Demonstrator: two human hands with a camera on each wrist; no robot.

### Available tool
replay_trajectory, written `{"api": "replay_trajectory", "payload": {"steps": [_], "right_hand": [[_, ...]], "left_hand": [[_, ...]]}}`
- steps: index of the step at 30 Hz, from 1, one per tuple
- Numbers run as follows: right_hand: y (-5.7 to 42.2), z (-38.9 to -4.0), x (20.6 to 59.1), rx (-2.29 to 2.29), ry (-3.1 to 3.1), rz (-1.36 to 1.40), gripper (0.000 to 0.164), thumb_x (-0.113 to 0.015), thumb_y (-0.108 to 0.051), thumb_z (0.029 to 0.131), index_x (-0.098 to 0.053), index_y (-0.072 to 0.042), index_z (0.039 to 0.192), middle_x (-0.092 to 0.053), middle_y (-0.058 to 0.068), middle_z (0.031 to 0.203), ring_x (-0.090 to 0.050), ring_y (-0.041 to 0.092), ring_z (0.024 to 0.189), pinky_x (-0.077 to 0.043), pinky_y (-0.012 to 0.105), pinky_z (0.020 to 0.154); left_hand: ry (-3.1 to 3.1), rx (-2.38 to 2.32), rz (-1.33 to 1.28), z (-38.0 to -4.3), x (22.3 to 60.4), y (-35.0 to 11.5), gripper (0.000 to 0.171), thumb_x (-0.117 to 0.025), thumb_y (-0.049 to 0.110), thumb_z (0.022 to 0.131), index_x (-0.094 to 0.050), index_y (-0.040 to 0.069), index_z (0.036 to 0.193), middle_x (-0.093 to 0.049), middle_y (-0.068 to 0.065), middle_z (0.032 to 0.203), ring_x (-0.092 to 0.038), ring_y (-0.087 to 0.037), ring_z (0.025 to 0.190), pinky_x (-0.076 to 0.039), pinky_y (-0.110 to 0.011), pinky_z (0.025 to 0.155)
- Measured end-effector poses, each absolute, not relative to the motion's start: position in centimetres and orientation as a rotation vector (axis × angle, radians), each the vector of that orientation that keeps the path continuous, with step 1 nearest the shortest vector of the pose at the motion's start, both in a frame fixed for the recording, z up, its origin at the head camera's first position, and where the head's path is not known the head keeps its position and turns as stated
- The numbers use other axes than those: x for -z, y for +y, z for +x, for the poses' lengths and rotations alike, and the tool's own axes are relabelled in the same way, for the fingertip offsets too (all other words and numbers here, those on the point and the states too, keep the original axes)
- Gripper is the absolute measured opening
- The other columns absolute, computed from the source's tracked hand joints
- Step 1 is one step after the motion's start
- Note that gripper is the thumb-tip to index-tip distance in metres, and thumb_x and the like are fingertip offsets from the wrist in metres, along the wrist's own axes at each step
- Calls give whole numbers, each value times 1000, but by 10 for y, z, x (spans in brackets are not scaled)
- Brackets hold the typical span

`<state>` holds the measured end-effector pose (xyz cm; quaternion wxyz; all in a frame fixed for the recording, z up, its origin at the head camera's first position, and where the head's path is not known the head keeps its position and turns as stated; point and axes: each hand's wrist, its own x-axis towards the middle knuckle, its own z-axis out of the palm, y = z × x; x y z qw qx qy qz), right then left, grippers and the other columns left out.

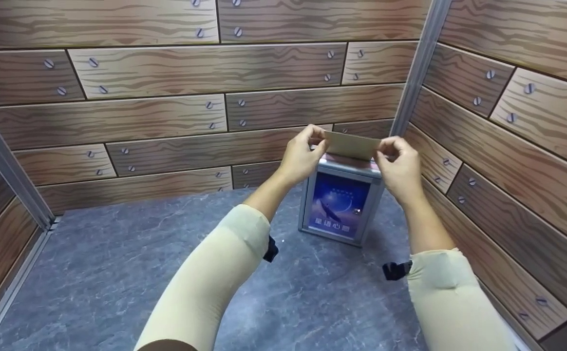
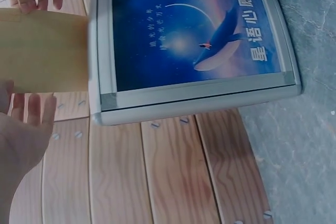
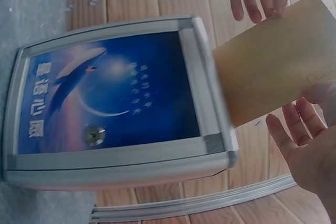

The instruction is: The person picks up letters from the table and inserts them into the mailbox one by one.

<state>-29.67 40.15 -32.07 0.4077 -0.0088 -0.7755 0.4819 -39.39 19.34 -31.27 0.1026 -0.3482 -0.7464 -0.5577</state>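
A brown paper envelope [image 1: 351, 145] stands upright at the top of a silver-framed box [image 1: 307, 202]. The box's front has a blue panel [image 2: 157, 51] with a whale, a crescent and Chinese characters, plus a round lock [image 3: 95, 136]. My left hand [image 1: 304, 153] pinches the envelope's left edge. On the opposite edge, my right hand [image 1: 403, 165] pinches it between thumb and fingers. The envelope's lower edge meets the box top; whether part of it is inside a slot cannot be told. Both hands are above the box, apart from it in the wrist views.
The box stands on a grey marbled surface [image 1: 166, 258], close to the back right corner. Wood-plank patterned walls [image 1: 157, 73] rise behind and at both sides, with metal corner posts [image 1: 417, 63]. A black wrist-worn piece [image 1: 395, 270] shows by each sleeve.
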Motion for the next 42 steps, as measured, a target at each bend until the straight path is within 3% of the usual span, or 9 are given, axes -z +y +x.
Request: {"api": "replay_trajectory", "payload": {"steps": [8, 14, 20, 26, 37, 42], "right_hand": [[412, -310, 340, -1120, -2101, -73, 8, -70, 4, 97, -71, 7, 105, -70, 5, 91, -60, -6, 73, -51, 9, 69], [406, -302, 330, -1196, -2055, -24, 11, -72, 4, 95, -70, 3, 105, -68, 10, 105, -67, 0, 88, -56, 9, 82], [394, -294, 314, -1255, -1924, 89, 14, -74, 8, 94, -72, 1, 106, -66, -6, 97, -68, 4, 89, -59, 14, 82], [395, -300, 315, -1175, -1891, 104, 11, -72, 8, 95, -74, -2, 100, -68, -2, 96, -63, 0, 89, -55, 13, 85], [407, -312, 326, -1082, -1956, 68, 8, -72, 9, 95, -76, 5, 101, -65, -5, 94, -62, 0, 83, -53, 10, 78], [413, -319, 336, -1031, -2018, 32, 9, -72, 7, 96, -79, 3, 101, -70, 6, 96, -60, -3, 79, -50, 7, 73]], "left_hand": [[-2270, 1478, -1016, -401, 329, 199, 13, -64, 15, 109, -67, 11, 121, -82, -9, 124, -76, -25, 118, -57, -43, 106], [-2263, 1451, -1061, -407, 333, 199, 12, -63, 14, 110, -68, 6, 118, -84, -13, 109, -79, -27, 110, -55, -46, 109], [-2262, 1400, -1058, -407, 329, 200, 14, -62, 15, 110, -69, 7, 119, -84, -11, 109, -74, -27, 125, -49, -46, 118], [-2157, 1341, -1041, -404, 325, 203, 14, -66, 14, 108, -68, 7, 120, -79, -9, 124, -71, -26, 122, -52, -41, 112], [-2085, 1077, -1066, -407, 327, 204, 9, -67, 9, 105, -71, 12, 113, -80, -2, 118, -70, -24, 115, -56, -37, 104], [-2206, 1029, -1003, -411, 336, 205, 8, -72, 15, 103, -73, 16, 111, -78, -2, 119, -68, -25, 113, -54, -41, 103]]}}
